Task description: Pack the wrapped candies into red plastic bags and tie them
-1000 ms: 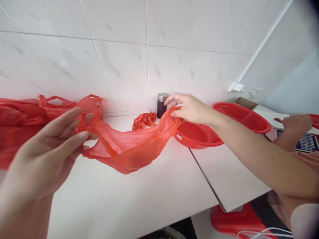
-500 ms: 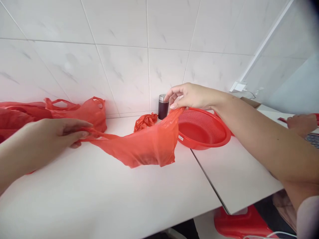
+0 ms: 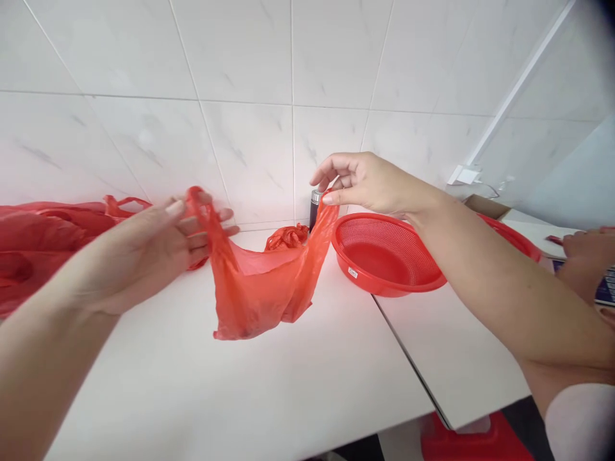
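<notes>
A thin red plastic bag [image 3: 259, 285] hangs between my two hands above the white counter [image 3: 250, 390]. My left hand [image 3: 163, 246] grips one handle of the bag, fingers closed around it. My right hand [image 3: 368, 182] pinches the other handle between thumb and forefinger, the other fingers spread. The bag's body sags down and its bottom rests on the counter.
A pile of red bags [image 3: 43, 237] lies at the left against the tiled wall. A crumpled red bag [image 3: 288, 237] and a dark jar with a metal lid [image 3: 314, 208] stand at the back. A red colander basket [image 3: 384, 256] sits at the right. Another person's hand [image 3: 583, 256] is at the far right.
Both hands rose and moved closer together, so the stretched bag now hangs down in a pouch. My left hand shifted right and up with its handle.
</notes>
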Demonstrator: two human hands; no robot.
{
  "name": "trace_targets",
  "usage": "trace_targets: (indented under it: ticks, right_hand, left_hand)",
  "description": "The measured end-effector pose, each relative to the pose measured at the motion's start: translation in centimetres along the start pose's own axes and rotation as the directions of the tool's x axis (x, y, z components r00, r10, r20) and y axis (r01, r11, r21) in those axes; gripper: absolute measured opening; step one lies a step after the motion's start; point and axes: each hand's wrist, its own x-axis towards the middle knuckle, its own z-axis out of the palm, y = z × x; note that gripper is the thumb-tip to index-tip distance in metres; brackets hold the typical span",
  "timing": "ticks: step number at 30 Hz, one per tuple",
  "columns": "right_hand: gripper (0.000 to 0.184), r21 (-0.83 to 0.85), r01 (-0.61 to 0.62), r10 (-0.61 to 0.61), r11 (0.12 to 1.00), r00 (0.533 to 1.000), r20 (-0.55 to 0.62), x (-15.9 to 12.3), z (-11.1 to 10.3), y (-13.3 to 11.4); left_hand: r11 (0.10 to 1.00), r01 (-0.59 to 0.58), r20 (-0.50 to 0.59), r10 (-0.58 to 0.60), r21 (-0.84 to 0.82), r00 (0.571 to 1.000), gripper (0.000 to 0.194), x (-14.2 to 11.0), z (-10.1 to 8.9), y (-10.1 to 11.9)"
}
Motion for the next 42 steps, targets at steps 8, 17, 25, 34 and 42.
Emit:
trace_targets:
  ticks: [8,17,25,34,42]
  right_hand:
    - [0.025,0.152,0.307,-0.336,0.939,0.912,0.235,3.9,7.3,-3.8]
    - [0.013,0.309,0.002,-0.056,0.951,0.985,0.166,2.5,10.8,1.9]
    - [0.005,0.331,0.203,-0.174,0.921,0.978,-0.115,-2.4,11.6,-1.1]
    - [0.032,0.476,-0.031,0.068,0.879,0.996,-0.061,-0.6,15.1,4.6]
    - [0.028,0.747,-0.204,0.152,0.633,0.979,0.139,-1.5,16.9,6.7]
  left_hand:
    - [0.965,0.185,0.528,-0.256,0.184,0.809,0.028,1.4,4.0,-0.6]
    - [0.961,0.275,0.344,-0.268,0.028,0.900,0.035,1.5,3.5,-2.3]
    - [0.990,0.123,0.400,-0.087,-0.065,0.913,0.023,1.6,3.1,-2.8]
    - [0.861,-0.107,0.293,-0.051,0.498,0.955,0.006,1.6,4.0,-3.7]
    - [0.685,-0.276,0.062,0.320,0.675,0.945,0.025,0.7,5.5,-6.2]
